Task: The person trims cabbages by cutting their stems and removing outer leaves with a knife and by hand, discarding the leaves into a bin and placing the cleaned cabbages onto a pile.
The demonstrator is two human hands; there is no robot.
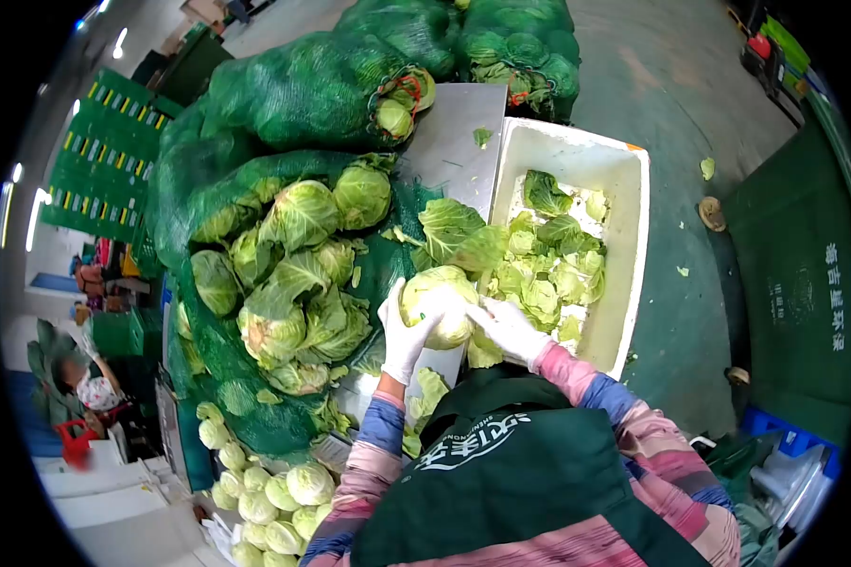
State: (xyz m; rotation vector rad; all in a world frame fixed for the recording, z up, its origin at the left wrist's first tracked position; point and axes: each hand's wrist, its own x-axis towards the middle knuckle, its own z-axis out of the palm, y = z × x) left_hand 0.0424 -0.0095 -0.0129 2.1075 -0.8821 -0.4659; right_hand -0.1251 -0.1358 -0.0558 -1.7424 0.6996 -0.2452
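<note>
A pale green cabbage (439, 300) is held between my two hands in front of my apron. My left hand (405, 333), in a white glove, is wrapped around its left side with the thumb across the front. Gloved in white too, my right hand (509, 331) has its fingers closed against the cabbage's right edge; its fingertips are partly hidden. Just beyond the held cabbage lie loose green leaves (447, 230). To the left, an opened green mesh sack (255, 416) holds several untrimmed cabbages (303, 215). A white foam box (624, 213) with cut-off leaves (548, 283) stands at the right.
Full green mesh sacks (293, 85) lie at the back along a metal table (454, 123). Several trimmed cabbages (272, 506) are piled at the lower left. A large green bin (804, 274) stands at the far right. Another person (96, 387) is at the far left.
</note>
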